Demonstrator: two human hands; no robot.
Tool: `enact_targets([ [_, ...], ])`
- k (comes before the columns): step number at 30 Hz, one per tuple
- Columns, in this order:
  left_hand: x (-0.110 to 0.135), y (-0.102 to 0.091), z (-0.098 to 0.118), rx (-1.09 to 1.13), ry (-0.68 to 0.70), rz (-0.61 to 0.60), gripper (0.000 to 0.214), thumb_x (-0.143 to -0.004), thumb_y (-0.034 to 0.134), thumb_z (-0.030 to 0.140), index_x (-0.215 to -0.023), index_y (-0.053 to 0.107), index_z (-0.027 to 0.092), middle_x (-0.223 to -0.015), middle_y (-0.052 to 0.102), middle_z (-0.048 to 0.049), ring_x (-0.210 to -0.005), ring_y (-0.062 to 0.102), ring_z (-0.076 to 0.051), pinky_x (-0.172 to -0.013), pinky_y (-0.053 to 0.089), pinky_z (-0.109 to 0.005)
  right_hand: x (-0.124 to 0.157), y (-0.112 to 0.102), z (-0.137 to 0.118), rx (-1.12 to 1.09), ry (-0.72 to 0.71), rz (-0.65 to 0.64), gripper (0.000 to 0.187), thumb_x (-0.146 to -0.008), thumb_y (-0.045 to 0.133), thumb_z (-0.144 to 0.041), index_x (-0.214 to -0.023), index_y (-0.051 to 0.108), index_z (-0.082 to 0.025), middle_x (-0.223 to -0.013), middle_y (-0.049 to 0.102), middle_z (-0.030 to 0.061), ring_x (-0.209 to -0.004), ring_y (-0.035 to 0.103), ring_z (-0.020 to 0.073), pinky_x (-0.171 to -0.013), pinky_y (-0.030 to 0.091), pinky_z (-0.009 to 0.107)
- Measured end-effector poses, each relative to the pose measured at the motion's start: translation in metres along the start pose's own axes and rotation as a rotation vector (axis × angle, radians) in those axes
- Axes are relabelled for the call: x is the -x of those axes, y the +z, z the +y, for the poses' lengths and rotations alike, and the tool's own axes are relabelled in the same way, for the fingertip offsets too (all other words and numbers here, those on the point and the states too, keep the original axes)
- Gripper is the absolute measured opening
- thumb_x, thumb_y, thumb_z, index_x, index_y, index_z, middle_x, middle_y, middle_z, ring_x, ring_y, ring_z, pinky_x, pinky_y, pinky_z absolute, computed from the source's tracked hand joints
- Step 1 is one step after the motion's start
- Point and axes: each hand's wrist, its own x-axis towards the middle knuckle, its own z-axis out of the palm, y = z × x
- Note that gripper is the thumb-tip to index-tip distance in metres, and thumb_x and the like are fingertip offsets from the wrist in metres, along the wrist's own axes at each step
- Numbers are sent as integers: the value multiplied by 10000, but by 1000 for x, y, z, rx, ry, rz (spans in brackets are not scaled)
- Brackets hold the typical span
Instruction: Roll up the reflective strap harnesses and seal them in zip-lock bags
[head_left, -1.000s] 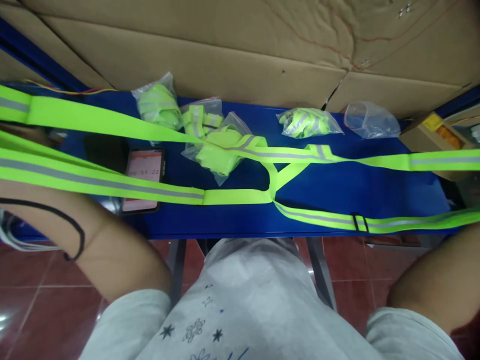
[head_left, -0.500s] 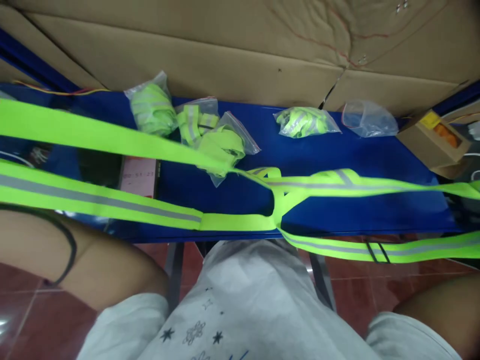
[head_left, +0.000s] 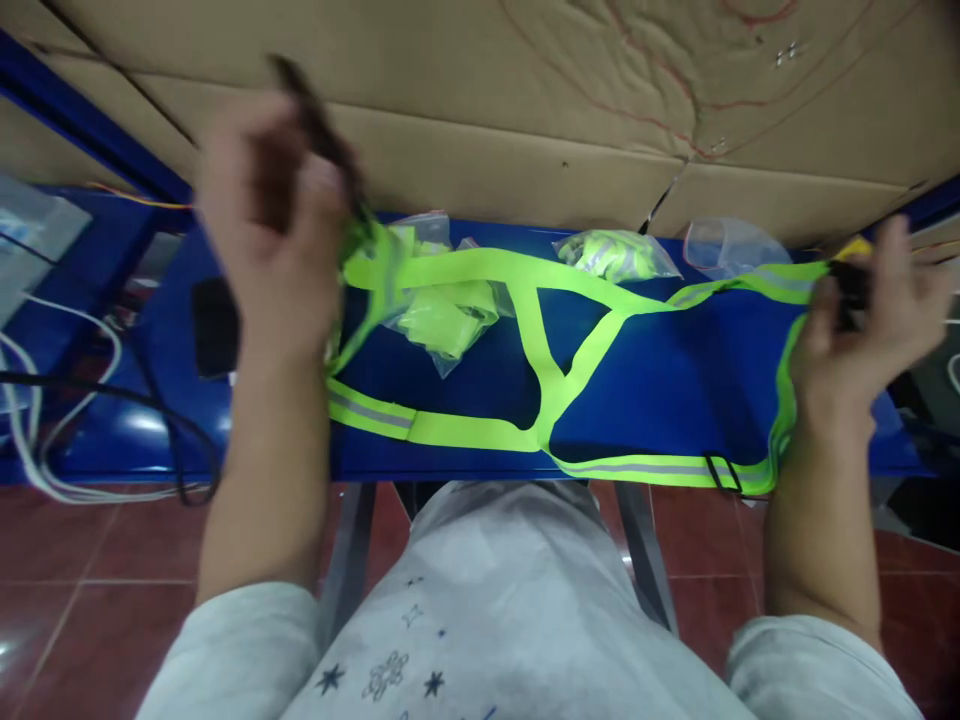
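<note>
A neon yellow-green reflective harness (head_left: 551, 395) with grey stripes is spread between my hands above the blue table. My left hand (head_left: 262, 230), smeared by motion, is raised at the left with fingers curled round a dark strip (head_left: 319, 125) at the harness's end. On the right, my right hand (head_left: 862, 350) grips the other end, where a black piece (head_left: 851, 295) shows between thumb and fingers. A black slider buckle (head_left: 722, 474) sits on the lower strap near the table's front edge.
Clear bags of folded yellow-green straps, one bag (head_left: 450, 320) behind the harness and another bag (head_left: 615, 255) farther right, lie on the blue table (head_left: 660, 390). A clear bag (head_left: 735, 247) lies beside them. White cables (head_left: 105, 350) run at the left. Cardboard (head_left: 450, 130) lines the back.
Both hands have come into view from the sides, moving inward with the harness ends. The straps, stretched wide before, now hang slacker and form open loops. My left hand has risen.
</note>
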Motion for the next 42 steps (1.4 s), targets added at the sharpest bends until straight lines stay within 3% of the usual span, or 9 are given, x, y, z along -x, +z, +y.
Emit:
enact_targets([
  [1, -4, 11, 12, 133, -236, 173, 341, -1179, 351, 387, -1340, 529, 144, -1230, 656, 70, -1145, 589, -20, -966, 555, -297, -1, 4, -17, 28, -39, -53, 588, -1037, 583, -347, -1576, 546, -117, -1182, 691, 225, -1147, 667, 353, -983, 519, 500],
  [2, -9, 23, 24, 196, -260, 243, 392, -1130, 477, 487, -1348, 567, 174, -1240, 691, 50, -1053, 642, -39, -883, 571, -282, -3, 7, -34, 27, -108, -109, 547, -1044, 557, -320, -1558, 571, -134, -1154, 673, 216, -1120, 668, 326, -956, 536, 477],
  [4, -18, 43, 47, 194, -216, 12, 406, -1035, 649, 500, -1297, 664, 191, -1246, 740, -52, -1153, 688, -183, -989, 569, -376, -8, 17, -68, -54, -266, -202, 557, -1035, 510, -205, -1592, 528, -198, -1231, 618, 195, -1213, 624, 287, -1023, 539, 451],
  [6, -24, 60, 67, 204, -182, -108, 377, -1046, 609, 463, -1293, 689, 191, -1215, 733, -91, -1114, 708, -234, -956, 572, -393, -12, 28, -99, -143, -363, -235, 654, -989, 474, -92, -1625, 466, -244, -1415, 528, 175, -1359, 551, 286, -1107, 526, 455],
  [8, -24, 74, 80, 187, -175, -160, 352, -1040, 601, 427, -1274, 705, 186, -1141, 727, -98, -1038, 714, -241, -900, 568, -377, -10, 40, -126, -151, -386, -304, 738, -952, 406, -10, -1630, 442, -301, -1518, 475, 140, -1368, 548, 277, -1091, 545, 459],
  [13, -8, 95, 91, 138, -269, -159, 321, -1005, 625, 375, -1243, 713, 179, -1059, 714, -98, -975, 703, -248, -844, 553, -355, 12, 68, -164, -184, -317, -352, 652, -1029, 315, -67, -1615, 464, -310, -1381, 574, 133, -1271, 581, 283, -1092, 516, 512],
  [32, -1, 105, 110, 129, -351, -183, 292, -1019, 583, 366, -1158, 709, 143, -1026, 726, -114, -940, 718, -263, -818, 570, -369, 30, 70, -168, -145, -191, -370, 684, -1024, 314, -82, -1673, 367, -292, -1492, 501, 172, -1354, 507, 362, -1110, 447, 622],
  [38, 5, 113, 109, 100, -353, -230, 544, -1075, 526, 447, -1470, 581, 78, -1140, 737, -182, -1009, 733, -296, -872, 580, -395, 36, 69, -178, -201, -254, -414, 747, -1012, 321, -121, -1727, 140, -241, -1548, 450, 194, -1407, 451, 381, -1151, 415, 638],
  [42, 8, 117, 106, 156, -322, -276, 613, -1080, 485, 490, -1538, 510, 83, -1184, 719, -192, -1078, 709, -302, -960, 569, -428, 36, 71, -176, -315, -358, -453, 802, -992, 347, -109, -1728, 67, -258, -1564, 439, 195, -1463, 433, 376, -1176, 406, 627],
])
